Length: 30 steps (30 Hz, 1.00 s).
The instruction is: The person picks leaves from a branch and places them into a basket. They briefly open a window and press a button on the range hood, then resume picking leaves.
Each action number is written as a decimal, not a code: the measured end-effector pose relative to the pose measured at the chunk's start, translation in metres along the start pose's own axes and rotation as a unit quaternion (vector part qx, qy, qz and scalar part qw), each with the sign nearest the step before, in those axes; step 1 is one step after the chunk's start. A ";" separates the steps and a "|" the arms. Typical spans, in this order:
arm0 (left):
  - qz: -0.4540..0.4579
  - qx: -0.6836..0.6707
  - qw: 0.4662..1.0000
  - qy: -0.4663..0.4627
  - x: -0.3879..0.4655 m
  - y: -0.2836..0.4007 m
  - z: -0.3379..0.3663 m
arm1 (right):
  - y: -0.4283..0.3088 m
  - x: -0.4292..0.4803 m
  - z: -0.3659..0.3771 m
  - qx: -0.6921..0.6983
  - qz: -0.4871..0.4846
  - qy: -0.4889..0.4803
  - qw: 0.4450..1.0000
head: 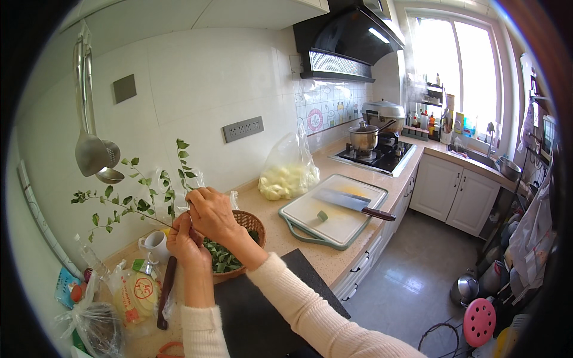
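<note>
A leafy green branch point(143, 206) with several thin twigs fans out to the upper left, its lower end between the fingers of my left hand point(186, 239). Just above and to the right, my right hand point(215, 217) pinches an upright leafy twig; its fingertips are partly hidden. Below my hands stands a woven basket point(256, 220) of loose green leaves point(221, 257), partly covered by my right forearm. A dark flat board point(259, 308) lies under my forearms.
A cleaver point(344, 200) and a small green piece lie on the cutting board point(331, 223) to the right. Behind are a bag of pale yellow-green pieces point(286, 179) and a pot point(363, 136) on the hob. A white mug point(154, 246) and plastic bags stand left.
</note>
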<state>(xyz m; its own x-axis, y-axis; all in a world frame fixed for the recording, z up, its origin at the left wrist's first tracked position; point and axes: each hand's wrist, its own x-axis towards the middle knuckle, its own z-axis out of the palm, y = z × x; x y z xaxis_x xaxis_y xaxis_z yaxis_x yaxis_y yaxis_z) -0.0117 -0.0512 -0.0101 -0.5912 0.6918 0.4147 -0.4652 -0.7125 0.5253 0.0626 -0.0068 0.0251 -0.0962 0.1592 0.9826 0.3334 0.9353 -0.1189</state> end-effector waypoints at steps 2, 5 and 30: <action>0.010 0.001 1.000 0.015 0.001 -0.002 0.001 | -0.001 -0.001 0.002 -0.004 0.000 0.007 1.000; 0.013 0.000 1.000 0.026 0.003 -0.004 0.001 | -0.002 -0.002 0.004 -0.007 0.001 0.017 1.000; 0.024 0.083 0.992 0.093 -0.002 0.005 0.007 | 0.023 -0.001 0.001 -0.051 0.058 0.103 0.992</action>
<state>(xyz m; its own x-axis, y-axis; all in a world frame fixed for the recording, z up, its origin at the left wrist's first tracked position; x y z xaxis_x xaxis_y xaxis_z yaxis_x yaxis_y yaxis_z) -0.0082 -0.0551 -0.0034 -0.7290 0.6122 0.3063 -0.3274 -0.7048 0.6293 0.0699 0.0148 0.0212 0.1378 0.1867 0.9727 0.4252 0.8758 -0.2284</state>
